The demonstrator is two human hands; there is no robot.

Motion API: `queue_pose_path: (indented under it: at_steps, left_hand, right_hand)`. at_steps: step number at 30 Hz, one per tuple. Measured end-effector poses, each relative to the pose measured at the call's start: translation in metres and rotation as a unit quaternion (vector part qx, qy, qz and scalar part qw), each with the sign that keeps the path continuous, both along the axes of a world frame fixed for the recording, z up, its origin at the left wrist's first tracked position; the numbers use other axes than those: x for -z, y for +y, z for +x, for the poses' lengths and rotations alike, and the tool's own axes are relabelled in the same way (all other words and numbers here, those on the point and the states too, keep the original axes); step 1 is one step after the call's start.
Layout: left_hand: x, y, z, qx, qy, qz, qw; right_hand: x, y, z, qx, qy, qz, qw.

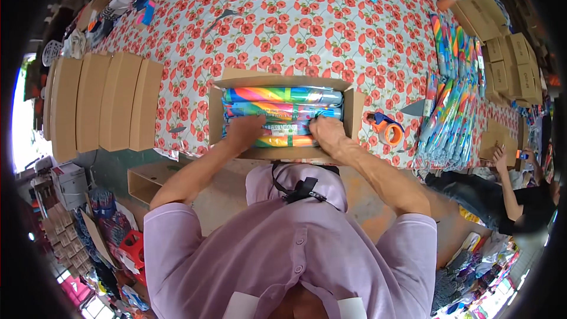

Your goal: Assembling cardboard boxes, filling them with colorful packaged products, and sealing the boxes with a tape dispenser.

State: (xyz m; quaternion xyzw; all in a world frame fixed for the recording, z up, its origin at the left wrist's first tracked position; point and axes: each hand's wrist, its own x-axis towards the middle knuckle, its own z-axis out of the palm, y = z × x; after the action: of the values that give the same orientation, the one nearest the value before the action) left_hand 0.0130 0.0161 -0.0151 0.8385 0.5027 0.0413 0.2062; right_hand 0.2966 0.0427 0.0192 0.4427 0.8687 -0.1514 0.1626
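Note:
An open cardboard box (348,112) sits at the table's near edge in front of me. Inside it, rainbow-coloured folded umbrellas (283,94) in clear plastic sleeves lie side by side, crosswise. My left hand (243,134) reaches over the box's near left corner, its fingers bent onto a wrapped umbrella in the near part. At the right end of the same row, my right hand (328,133) has its fingers curled in against the plastic. Both hands are closed on the near umbrella; their fingertips are partly hidden.
Closed cardboard boxes (121,100) stand in a row at left. Right of the open box lies a tape dispenser (387,130) with orange tape. Beyond it are piled more wrapped umbrellas (449,115) and small cartons (508,71). A co-worker's arm (507,183) shows at far right.

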Motion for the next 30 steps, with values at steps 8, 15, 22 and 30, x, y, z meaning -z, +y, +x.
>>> queue_pose_path:
  at_steps: [8,15,22,30]
  left_hand:
    - [-0.061,0.002,0.006,-0.043,0.004,-0.051,0.998]
    - [-0.133,-0.032,-0.086,-0.129,0.004,0.075,0.989]
    - [-0.063,-0.011,-0.128,-0.271,-0.264,-0.262,0.888]
    - [-0.056,0.011,-0.100,0.020,0.029,-0.166,0.986]
  right_hand:
    - [-0.066,0.012,0.031,0.053,0.322,0.012,0.945]
    - [-0.048,0.020,0.154,0.386,0.411,-0.136,0.815]
    - [0.005,0.012,0.074,-0.060,0.142,-0.013,0.988]
    - [-0.009,0.032,0.060,-0.064,0.055,-0.150,0.985]
